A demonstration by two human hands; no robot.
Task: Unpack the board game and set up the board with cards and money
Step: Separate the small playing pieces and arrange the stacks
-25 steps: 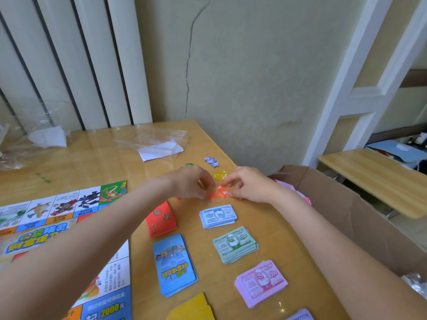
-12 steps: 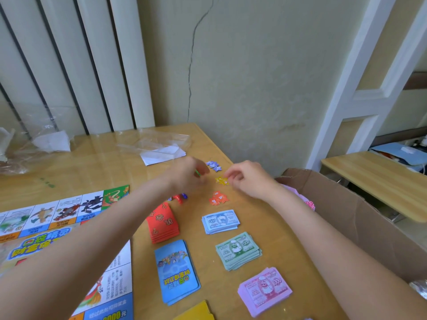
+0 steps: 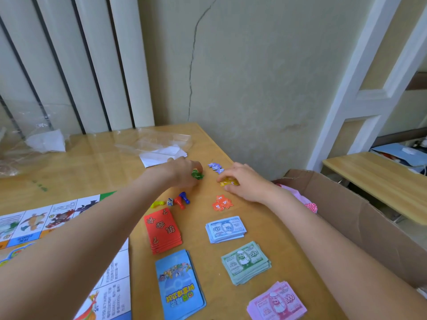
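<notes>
**Sorting star tokens into colour piles**

Wooden surface (image 3: 97,162) against a cracked wall carries the whole set, and the work just now is at its far right corner. Left hand (image 3: 182,172) curls its fingertips round the green tokens (image 3: 197,174); right hand (image 3: 245,181) pinches the yellow tokens (image 3: 228,182) against the wood. Both are closed on their pieces.

Taking the yellow tokens as landmark: purple tokens (image 3: 216,167) lie just beyond them, orange tokens (image 3: 221,202) just nearer the person, green tokens to the left. Pawns (image 3: 181,199) and a die (image 3: 170,201) sit left of the orange pile. Nearer again run the money stacks, blue notes (image 3: 225,229), green notes (image 3: 246,262), pink notes (image 3: 276,302), with red cards (image 3: 163,229) and blue cards (image 3: 179,287) to their left. Board (image 3: 46,218) lies far left, partly under the forearm.

To do this step well, I would judge: gather each colour flat and squared, fingertips low, since the small cardboard stars look light and likely to skid on the glossy top. Set green down level with the others, piles apart but in one line. Keep the wrists lifted clear of the orange pile and pawns. A cardboard box (image 3: 346,218) stands right of the surface edge; stray tokens could drop there.
</notes>
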